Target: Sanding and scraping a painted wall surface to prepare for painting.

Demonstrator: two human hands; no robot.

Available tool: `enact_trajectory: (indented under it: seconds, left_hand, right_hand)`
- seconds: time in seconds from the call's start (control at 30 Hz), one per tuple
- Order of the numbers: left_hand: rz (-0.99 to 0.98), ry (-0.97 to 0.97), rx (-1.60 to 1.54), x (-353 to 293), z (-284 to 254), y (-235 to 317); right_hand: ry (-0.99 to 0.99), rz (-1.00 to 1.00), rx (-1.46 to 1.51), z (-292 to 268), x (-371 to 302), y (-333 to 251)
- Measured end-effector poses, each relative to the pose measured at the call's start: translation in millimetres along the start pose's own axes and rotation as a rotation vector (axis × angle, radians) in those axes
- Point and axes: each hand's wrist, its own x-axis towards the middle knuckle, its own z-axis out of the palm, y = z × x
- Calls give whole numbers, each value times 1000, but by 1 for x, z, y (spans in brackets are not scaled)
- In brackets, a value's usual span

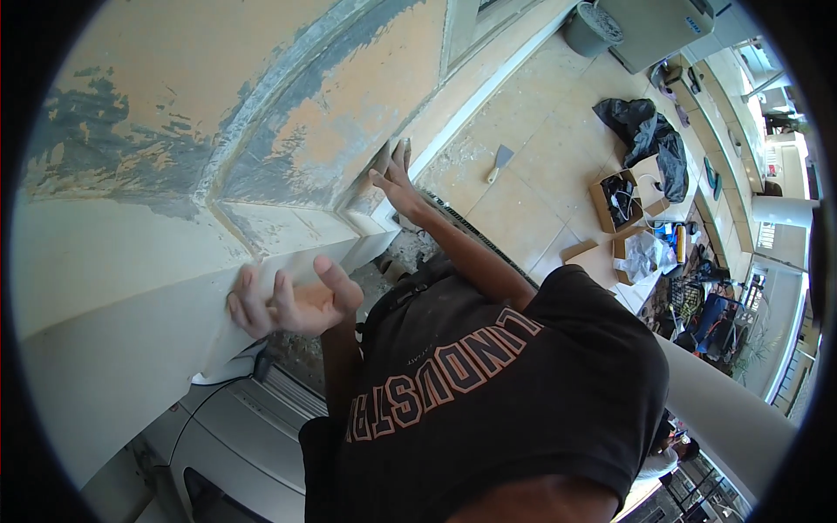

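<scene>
In front of me stands a wall (340, 96) with worn orange paint and rough grey patches. Below it runs a pale ledge (113, 261) with a corner. My left hand (296, 301) is beside the ledge's edge, palm turned up, its fingers bent and apart with nothing in them. Farther right, my right hand (398, 181) rests against the wall's lower corner by a white trim, fingers stretched out. Nothing held shows there, though part of the palm side is hidden.
On the tiled floor (532, 131) lies a scraper (500, 164). Beyond are a grey bucket (593, 30), black plastic sheeting (671, 166), a cardboard box (602, 205) and mixed clutter. A silver car (235, 436) stands below left; another person (667, 458) is at lower right.
</scene>
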Motion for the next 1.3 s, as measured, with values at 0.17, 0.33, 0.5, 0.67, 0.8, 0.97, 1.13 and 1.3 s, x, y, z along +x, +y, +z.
enact_trajectory:
  seconds: [0.17,0.33,0.5,0.67,0.8,0.97,1.13,1.3]
  left_hand:
    - [96,705,-54,72,-54,-17]
    - [97,782,49,72,-76,-22]
    - [154,756,97,77,-109,-38]
    - [181,771,95,83,-112,-42]
    - [185,777,65,88,-114,-45]
    - [186,792,11,93,-110,-51]
    - [186,802,-40,99,-105,-53]
    - [221,811,-54,109,-111,-58]
  right_hand:
    - [-85,1,-139,-6,5,26]
    - [-174,-28,-153,-15,6,27]
    - [-181,-11,-129,-9,1,13]
    - [-141,-35,-177,-4,2,16]
    - [-96,-66,-173,-3,3,21]
    - [-109,-34,-143,-1,1,16]
    - [-100,-69,-139,1,4,25]
    - [-129,-90,-197,0,9,30]
